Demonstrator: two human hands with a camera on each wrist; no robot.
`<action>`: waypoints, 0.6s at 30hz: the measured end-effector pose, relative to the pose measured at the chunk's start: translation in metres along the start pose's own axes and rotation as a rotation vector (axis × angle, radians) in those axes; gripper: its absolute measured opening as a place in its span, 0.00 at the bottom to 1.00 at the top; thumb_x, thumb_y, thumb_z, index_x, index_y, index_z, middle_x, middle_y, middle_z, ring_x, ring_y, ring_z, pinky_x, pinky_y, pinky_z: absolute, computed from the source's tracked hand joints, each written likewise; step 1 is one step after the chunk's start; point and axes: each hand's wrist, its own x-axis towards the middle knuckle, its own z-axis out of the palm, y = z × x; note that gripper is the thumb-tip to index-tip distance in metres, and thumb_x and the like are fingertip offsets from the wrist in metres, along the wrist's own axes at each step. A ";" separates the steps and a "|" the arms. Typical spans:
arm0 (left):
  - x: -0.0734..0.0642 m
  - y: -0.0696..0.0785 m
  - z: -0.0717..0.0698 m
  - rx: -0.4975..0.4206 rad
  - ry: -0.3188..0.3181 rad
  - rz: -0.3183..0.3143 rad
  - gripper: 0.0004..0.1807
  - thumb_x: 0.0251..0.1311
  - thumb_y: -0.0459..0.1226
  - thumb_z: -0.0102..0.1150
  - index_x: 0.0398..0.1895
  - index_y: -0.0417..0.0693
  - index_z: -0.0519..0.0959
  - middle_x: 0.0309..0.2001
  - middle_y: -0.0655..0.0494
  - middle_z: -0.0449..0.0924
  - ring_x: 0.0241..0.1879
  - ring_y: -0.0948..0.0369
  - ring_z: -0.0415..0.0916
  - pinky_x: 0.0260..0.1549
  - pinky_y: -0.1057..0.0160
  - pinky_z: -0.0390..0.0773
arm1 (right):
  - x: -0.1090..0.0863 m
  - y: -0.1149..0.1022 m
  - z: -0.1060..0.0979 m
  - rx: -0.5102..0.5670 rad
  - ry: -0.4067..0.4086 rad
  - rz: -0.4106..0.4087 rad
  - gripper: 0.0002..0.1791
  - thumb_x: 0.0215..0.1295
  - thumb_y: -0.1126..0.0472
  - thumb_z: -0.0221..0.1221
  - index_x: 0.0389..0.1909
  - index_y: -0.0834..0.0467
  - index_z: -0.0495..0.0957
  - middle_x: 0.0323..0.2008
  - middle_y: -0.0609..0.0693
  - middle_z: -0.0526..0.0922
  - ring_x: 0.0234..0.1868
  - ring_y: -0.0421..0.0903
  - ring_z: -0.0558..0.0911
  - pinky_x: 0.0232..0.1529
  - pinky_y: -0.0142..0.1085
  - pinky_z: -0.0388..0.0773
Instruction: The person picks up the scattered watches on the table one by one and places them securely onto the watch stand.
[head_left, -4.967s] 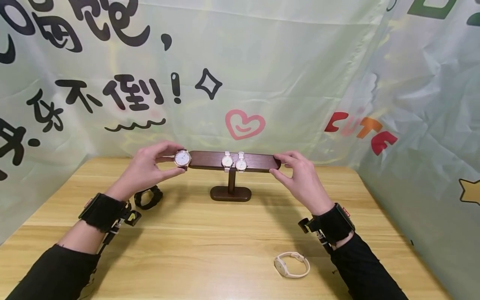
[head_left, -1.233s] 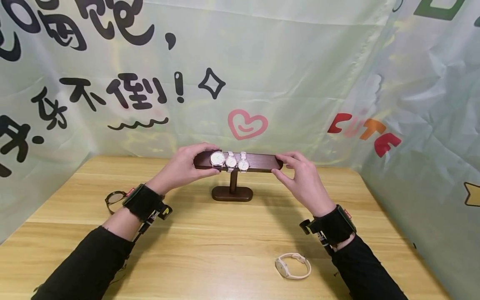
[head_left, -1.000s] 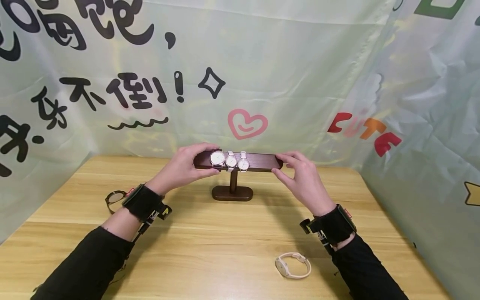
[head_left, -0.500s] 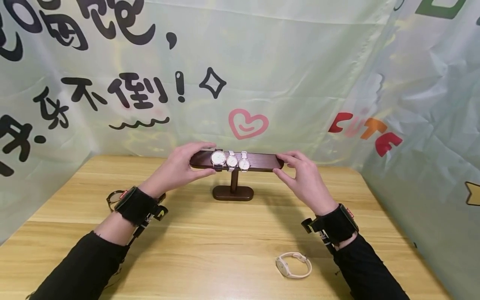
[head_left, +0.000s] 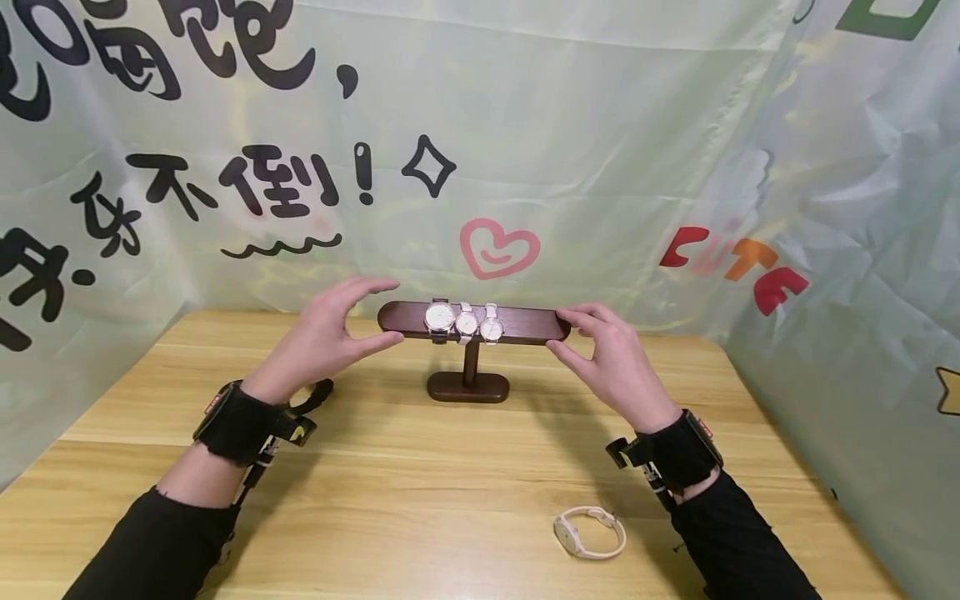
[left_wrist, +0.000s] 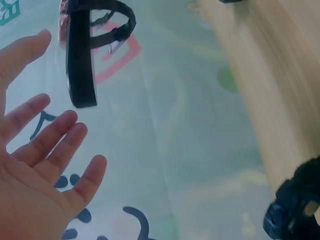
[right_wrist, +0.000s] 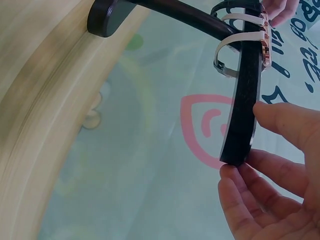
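Observation:
A dark wooden watch stand [head_left: 528,325] stands near the back of the table. Side by side around its bar hang a dark-strapped watch [head_left: 439,317] and two white-strapped watches, one in the middle [head_left: 467,323] and one on the right [head_left: 491,330]. My left hand [head_left: 322,337] is just off the bar's left end, thumb and fingers spread; the left wrist view shows nothing between them. With thumb and fingertips my right hand [head_left: 618,362] pinches the bar's right end, as the right wrist view also shows.
A pale pink watch [head_left: 570,533] lies on its side on the wooden table [head_left: 420,500], front right. A black watch [head_left: 318,395] lies on the left, partly hidden behind my left wrist. Printed cloth [head_left: 600,150] hangs behind and along the sides.
My left hand slid the dark-strapped watch along the bar from its left end up to the white-strapped ones, then let go and drew back left. The right hand kept its place.

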 end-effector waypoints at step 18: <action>-0.013 -0.004 -0.035 0.122 -0.136 -0.207 0.46 0.62 0.49 0.79 0.79 0.45 0.68 0.72 0.38 0.75 0.69 0.37 0.75 0.67 0.31 0.75 | -0.002 -0.007 -0.005 0.005 0.017 -0.029 0.25 0.74 0.55 0.69 0.67 0.62 0.82 0.62 0.59 0.83 0.63 0.59 0.82 0.59 0.55 0.82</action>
